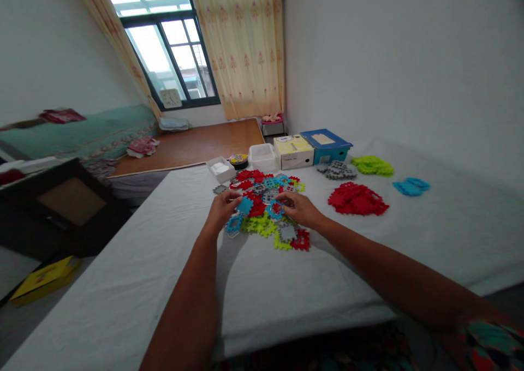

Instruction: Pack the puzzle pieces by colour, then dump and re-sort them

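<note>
My left hand (224, 210) pinches a solid blue toothed plastic tile (245, 205) over the left side of a mixed heap. My right hand (301, 207) has its fingers closed on a blue tile with an open middle (275, 209). Beneath and between the hands lie red tiles (256, 204), lime-green tiles (260, 226) and grey tiles (287, 232), loosely overlapping. Another blue tile (234, 224) lies just below my left hand.
Single-colour piles lie to the right: red (357, 198), grey (336, 169), lime green (372, 166) and blue (411, 186). Behind the heap stand a white tray (221, 168), a clear plastic tub (262, 157), a yellow-white box (293, 151) and a blue box (327, 144). White cloth (262, 289) covers the table.
</note>
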`<state>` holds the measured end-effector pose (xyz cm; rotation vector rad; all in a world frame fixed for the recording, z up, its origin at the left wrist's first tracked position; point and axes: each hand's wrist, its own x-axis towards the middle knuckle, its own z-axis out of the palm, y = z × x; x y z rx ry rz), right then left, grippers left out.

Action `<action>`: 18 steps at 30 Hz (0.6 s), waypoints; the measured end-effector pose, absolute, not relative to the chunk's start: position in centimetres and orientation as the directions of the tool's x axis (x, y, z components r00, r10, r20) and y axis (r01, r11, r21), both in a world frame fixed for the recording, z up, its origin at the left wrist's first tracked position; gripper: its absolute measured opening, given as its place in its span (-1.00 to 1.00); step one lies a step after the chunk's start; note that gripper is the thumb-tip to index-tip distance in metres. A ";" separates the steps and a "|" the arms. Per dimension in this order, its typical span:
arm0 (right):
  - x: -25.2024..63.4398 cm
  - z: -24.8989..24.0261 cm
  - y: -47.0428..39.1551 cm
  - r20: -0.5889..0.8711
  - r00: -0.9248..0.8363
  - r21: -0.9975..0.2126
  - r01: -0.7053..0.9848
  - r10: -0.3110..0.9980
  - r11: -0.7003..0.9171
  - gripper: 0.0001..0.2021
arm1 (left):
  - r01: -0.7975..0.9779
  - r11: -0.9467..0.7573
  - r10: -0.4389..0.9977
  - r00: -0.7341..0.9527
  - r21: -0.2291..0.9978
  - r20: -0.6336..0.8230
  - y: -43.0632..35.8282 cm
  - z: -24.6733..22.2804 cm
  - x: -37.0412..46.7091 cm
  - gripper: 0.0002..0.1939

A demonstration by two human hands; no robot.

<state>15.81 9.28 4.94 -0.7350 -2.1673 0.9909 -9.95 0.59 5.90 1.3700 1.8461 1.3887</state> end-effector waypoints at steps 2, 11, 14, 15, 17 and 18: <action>16.7 5.4 9.4 0.336 -0.628 -0.808 0.191 0.702 0.558 -0.68 | 0.497 -0.016 0.893 -0.383 0.867 0.237 0.6 5.9 -9.8 -0.56; 26.8 5.9 15.1 0.381 -0.360 -0.884 0.129 0.852 0.450 -0.70 | 0.657 -0.032 0.911 -0.291 0.754 0.292 1.2 6.0 -10.1 -0.55; 33.7 6.0 19.6 0.362 -0.018 -0.921 0.148 0.932 0.361 -0.66 | 0.637 -0.049 0.903 -0.301 0.770 0.307 1.7 5.5 -10.2 -0.53; 36.2 5.8 21.1 0.351 0.114 -0.929 0.169 0.929 0.330 -0.64 | 0.631 -0.053 0.899 -0.308 0.774 0.312 1.8 5.4 -10.1 -0.52; 41.0 5.0 23.5 0.346 0.354 -0.929 0.258 0.869 0.265 -0.64 | 0.621 -0.045 0.892 -0.327 0.783 0.311 1.9 5.4 -9.8 -0.49; 43.2 4.4 24.4 0.358 0.439 -0.917 0.333 0.824 0.221 -0.66 | 0.619 -0.036 0.889 -0.339 0.785 0.308 1.8 5.5 -9.5 -0.48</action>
